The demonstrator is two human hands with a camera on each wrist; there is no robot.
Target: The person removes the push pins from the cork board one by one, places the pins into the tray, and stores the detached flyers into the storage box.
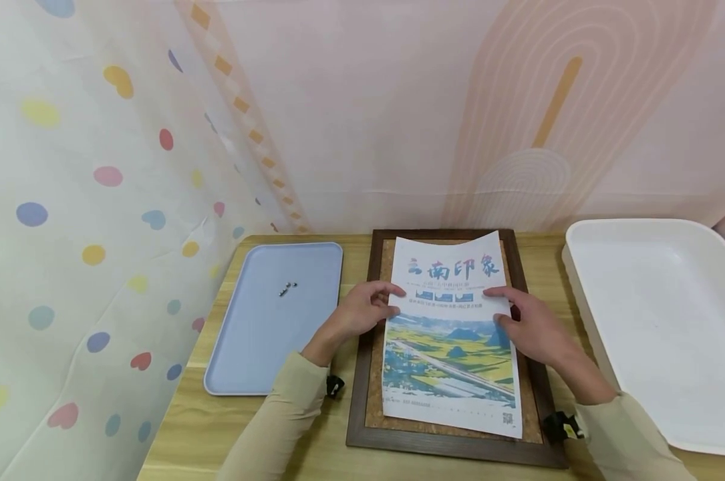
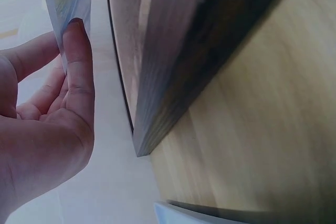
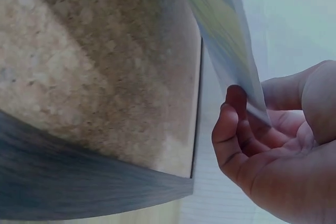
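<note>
Poster point(image 1: 452, 327), one sheet printed with red characters above a landscape of yellow fields, lies over the cork board point(image 1: 374, 374) and is held at mid-height on both edges. Its top edge curls up off the cork; its bottom edge sits near the lower part of the dark wooden frame.

Left hand point(image 1: 362, 310) pinches the poster's left edge, thumb on top and fingers curled beneath. Right hand point(image 1: 530, 327) pinches the right edge the same way. The wrist views show each thumb pressed against the paper's edge, the sheet lifted a little off the cork there.

One wooden table point(image 1: 230, 427) with pale grain carries everything. Behind it hangs a pink backdrop with arch patterns; on the left hangs a white curtain dotted with coloured hearts and ovals.

One blue tray point(image 1: 260, 347) lies just left of the board, apart from it. On it, toward the far end, sits a small cluster of pins point(image 1: 286, 288), too small to count. One white tray point(image 1: 669, 321), larger and deeper, lies to the right of the board, near its frame. Nothing lies between the hands and the poster. Both sleeves are beige, each with a dark strap at the wrist.
</note>
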